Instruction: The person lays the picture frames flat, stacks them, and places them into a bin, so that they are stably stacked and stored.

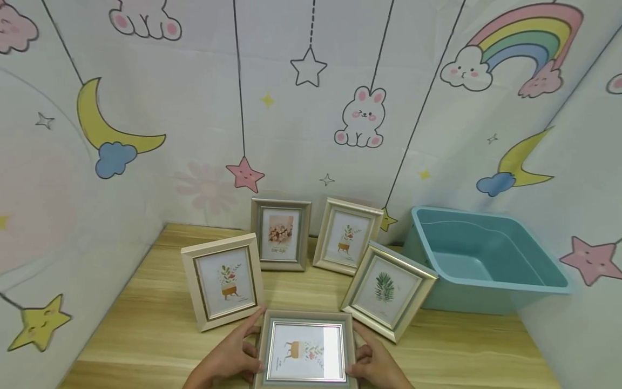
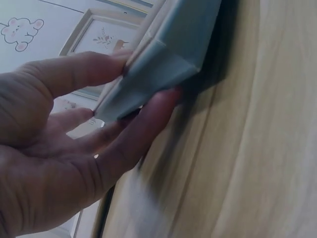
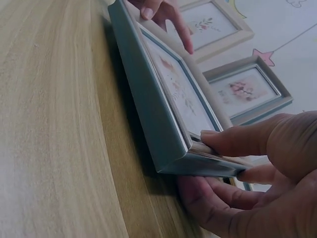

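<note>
Beyond frame [image 1: 305, 350] and tabletop [image 1: 133, 324], perhaps fabric walls [image 1: 196, 97]

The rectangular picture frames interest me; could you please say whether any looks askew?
Yes: the beige rectangular frame in the left hand and right hand has its potted-plant print sideways, flowers right in the head view; the cream rectangular frame behind-left shows a similar print nearly upright.

A teal tub [image 1: 464, 298] sits at the back right corner of the wooden desk [image 1: 141, 324], just beside a tilted leaf-print frame [image 1: 387, 292]. Along the back edge stand a blossom-print frame [image 1: 281, 235] and a potted-plant frame [image 1: 347, 236], while a cream frame [image 1: 223, 282] stands nearer the left edge. Behind, cartoon rabbits, moons, stars and a rainbow decorate the white wall covering [image 1: 199, 108].
</note>
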`<move>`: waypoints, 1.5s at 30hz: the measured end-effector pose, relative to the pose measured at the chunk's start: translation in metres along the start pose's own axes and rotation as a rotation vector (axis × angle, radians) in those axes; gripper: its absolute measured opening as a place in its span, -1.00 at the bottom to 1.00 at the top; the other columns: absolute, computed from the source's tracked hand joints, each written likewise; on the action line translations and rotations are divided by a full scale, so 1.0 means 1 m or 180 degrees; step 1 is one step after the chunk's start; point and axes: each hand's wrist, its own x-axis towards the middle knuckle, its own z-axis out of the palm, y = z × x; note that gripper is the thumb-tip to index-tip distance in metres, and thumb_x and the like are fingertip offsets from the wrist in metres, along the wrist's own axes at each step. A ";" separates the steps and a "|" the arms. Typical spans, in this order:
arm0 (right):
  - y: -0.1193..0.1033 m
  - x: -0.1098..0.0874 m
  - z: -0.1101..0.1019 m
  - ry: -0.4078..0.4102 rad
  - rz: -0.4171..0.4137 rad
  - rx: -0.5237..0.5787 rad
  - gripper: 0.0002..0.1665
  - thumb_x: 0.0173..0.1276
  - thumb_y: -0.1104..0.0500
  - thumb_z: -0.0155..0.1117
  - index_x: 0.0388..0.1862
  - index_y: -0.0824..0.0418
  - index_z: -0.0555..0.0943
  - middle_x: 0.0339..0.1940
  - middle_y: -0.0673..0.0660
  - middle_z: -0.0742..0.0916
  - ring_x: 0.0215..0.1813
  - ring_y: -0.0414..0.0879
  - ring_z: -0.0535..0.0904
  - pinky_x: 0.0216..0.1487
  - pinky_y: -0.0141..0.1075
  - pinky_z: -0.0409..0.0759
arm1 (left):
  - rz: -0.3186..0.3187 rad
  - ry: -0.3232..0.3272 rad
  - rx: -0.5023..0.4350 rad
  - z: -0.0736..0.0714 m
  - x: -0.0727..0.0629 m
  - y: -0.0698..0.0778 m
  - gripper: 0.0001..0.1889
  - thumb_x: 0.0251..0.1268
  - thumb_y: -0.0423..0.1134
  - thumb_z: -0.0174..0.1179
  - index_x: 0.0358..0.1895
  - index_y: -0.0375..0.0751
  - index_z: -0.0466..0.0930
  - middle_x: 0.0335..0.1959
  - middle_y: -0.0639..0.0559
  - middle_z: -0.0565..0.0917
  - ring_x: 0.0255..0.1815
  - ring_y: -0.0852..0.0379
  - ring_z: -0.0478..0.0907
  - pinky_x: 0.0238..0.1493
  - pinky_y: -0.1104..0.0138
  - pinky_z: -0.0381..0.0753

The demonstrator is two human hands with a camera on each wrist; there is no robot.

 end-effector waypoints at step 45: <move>-0.019 -0.008 0.005 0.0529 0.0047 -0.1438 -0.23 0.20 0.23 0.44 0.30 0.57 0.39 -0.36 0.07 0.65 -0.35 -0.30 0.50 -0.33 -0.42 0.56 | 0.0030 0.1677 0.2087 0.026 -0.005 0.010 -0.38 -0.16 -0.40 0.47 0.14 -0.14 0.60 -0.15 0.02 0.58 -0.25 0.15 0.51 -0.33 0.30 0.46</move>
